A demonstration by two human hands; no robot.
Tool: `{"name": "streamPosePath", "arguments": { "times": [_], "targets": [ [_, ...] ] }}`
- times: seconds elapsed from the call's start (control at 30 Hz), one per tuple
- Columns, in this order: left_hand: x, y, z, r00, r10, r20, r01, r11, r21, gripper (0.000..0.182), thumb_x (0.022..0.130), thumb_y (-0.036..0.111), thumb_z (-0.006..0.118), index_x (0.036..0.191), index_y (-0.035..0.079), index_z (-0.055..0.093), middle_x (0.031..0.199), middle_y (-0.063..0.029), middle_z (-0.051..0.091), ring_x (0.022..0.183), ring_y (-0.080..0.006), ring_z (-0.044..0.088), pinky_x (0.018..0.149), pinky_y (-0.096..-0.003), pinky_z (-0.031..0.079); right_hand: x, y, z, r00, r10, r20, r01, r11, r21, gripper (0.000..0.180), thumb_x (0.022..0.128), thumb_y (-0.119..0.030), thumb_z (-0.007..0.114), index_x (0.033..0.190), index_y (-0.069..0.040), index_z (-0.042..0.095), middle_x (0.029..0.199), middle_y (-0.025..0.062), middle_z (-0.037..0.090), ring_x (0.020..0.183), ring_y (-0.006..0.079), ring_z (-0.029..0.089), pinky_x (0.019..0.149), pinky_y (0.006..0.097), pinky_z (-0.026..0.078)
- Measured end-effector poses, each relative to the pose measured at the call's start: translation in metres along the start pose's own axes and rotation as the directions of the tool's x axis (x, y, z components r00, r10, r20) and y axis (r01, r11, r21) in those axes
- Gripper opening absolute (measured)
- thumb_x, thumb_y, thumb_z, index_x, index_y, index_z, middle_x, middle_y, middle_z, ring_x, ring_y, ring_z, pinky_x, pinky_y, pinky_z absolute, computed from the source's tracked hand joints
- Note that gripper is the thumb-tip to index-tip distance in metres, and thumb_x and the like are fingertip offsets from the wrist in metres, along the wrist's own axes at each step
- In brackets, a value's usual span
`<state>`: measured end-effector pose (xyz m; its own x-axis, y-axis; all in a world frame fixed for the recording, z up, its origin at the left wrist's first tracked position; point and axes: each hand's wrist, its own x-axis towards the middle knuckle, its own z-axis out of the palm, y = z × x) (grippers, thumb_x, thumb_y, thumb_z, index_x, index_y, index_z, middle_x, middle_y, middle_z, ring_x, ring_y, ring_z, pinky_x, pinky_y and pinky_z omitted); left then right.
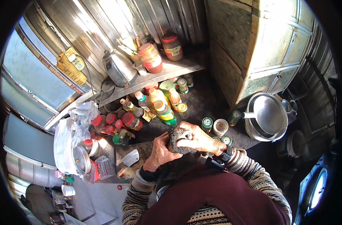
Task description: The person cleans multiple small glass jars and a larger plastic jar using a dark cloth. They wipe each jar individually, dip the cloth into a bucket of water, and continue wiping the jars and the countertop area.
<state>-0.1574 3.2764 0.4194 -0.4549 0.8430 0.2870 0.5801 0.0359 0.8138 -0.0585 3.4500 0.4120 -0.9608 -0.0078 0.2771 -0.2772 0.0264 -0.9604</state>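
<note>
My right hand [200, 139] presses a ragged, dark grey cloth or scrubbing pad [180, 135], with the thumb across its front. Opposite it, my left hand [162, 154] curls around a small object tucked against the cloth. Fingers and cloth cover most of that object, so its kind is unclear. Both hands meet in front of my chest, above the dark worktop. Just right of my right hand stand a green-lidded jar [207, 123] and an open jar with brown contents [220, 127]. A cleaver [131, 158] lies on a worn board [123, 150] left of my left hand.
Several sauce bottles [164, 111] and red-lidded jars [131, 121] crowd the back left. Behind them a raised shelf [185, 67] bears a metal kettle [120, 67]. Metal pans [268, 115] sit at the right, beside a tall cabinet [230, 42]. A lidded pot [81, 160] stands left.
</note>
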Motion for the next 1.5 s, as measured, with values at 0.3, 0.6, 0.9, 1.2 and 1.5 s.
{"name": "streamPosePath", "arguments": {
  "times": [0.3, 0.6, 0.9, 1.2, 1.5],
  "targets": [
    [0.001, 0.006, 0.002, 0.986, 0.110, -0.126, -0.088, 0.981, 0.174, 0.042, 0.059, 0.014, 0.084, 0.094, 0.000, 0.065, 0.088, -0.0134, 0.066, 0.080, -0.0303, 0.068, 0.073, -0.0361, 0.054, 0.005, 0.022, 0.009, 0.992, -0.036, -0.117, 0.093, 0.848, 0.522, 0.036, 0.092, -0.025, 0.070, 0.117, 0.001, 0.062, 0.099, 0.0006, 0.066, 0.088, 0.0054, 0.058, 0.078, 0.0245, 0.050],
    [-0.003, 0.005, -0.005, 1.000, 0.026, -0.008, -0.025, 0.995, 0.093, 0.044, 0.059, 0.015, 0.082, 0.096, 0.000, 0.065, 0.092, -0.0130, 0.067, 0.083, -0.0289, 0.068, 0.077, -0.0361, 0.054, 0.007, 0.014, 0.007, 0.999, -0.018, -0.045, 0.019, 0.999, 0.032, 0.030, 0.087, -0.024, 0.075, 0.100, -0.003, 0.059, 0.084, -0.0006, 0.060, 0.080, 0.0061, 0.053, 0.072, 0.0282, 0.049],
    [-0.009, -0.001, -0.020, 0.997, -0.068, 0.023, 0.069, 0.995, -0.076, 0.050, 0.064, 0.012, 0.083, 0.109, -0.002, 0.065, 0.104, -0.0072, 0.071, 0.092, -0.0097, 0.063, 0.084, -0.0297, 0.052, 0.008, 0.013, 0.019, 0.991, -0.006, -0.136, 0.035, 0.977, 0.210, 0.030, 0.088, -0.016, 0.074, 0.110, 0.001, 0.062, 0.093, 0.0007, 0.064, 0.088, 0.0072, 0.056, 0.080, 0.0269, 0.049],
    [-0.016, -0.003, -0.030, 0.943, -0.246, 0.224, 0.296, 0.928, -0.227, 0.047, 0.065, 0.013, 0.084, 0.106, -0.002, 0.066, 0.098, -0.0054, 0.071, 0.090, -0.0093, 0.062, 0.084, -0.0297, 0.050, 0.009, 0.028, 0.022, 0.989, -0.059, -0.134, 0.087, 0.974, 0.209, 0.020, 0.090, -0.017, 0.071, 0.100, 0.000, 0.066, 0.098, 0.0006, 0.063, 0.090, 0.0083, 0.055, 0.079, 0.0282, 0.049],
    [-0.015, -0.005, -0.022, 0.944, -0.200, 0.263, 0.268, 0.929, -0.255, 0.044, 0.066, 0.014, 0.084, 0.103, 0.000, 0.067, 0.095, -0.0036, 0.070, 0.088, -0.0087, 0.060, 0.083, -0.0299, 0.051, -0.006, 0.022, 0.018, 0.997, 0.022, -0.076, 0.004, 0.943, 0.334, 0.027, 0.093, -0.020, 0.069, 0.113, -0.002, 0.065, 0.099, -0.0001, 0.067, 0.092, 0.0078, 0.060, 0.083, 0.0268, 0.050]
  ]
}}
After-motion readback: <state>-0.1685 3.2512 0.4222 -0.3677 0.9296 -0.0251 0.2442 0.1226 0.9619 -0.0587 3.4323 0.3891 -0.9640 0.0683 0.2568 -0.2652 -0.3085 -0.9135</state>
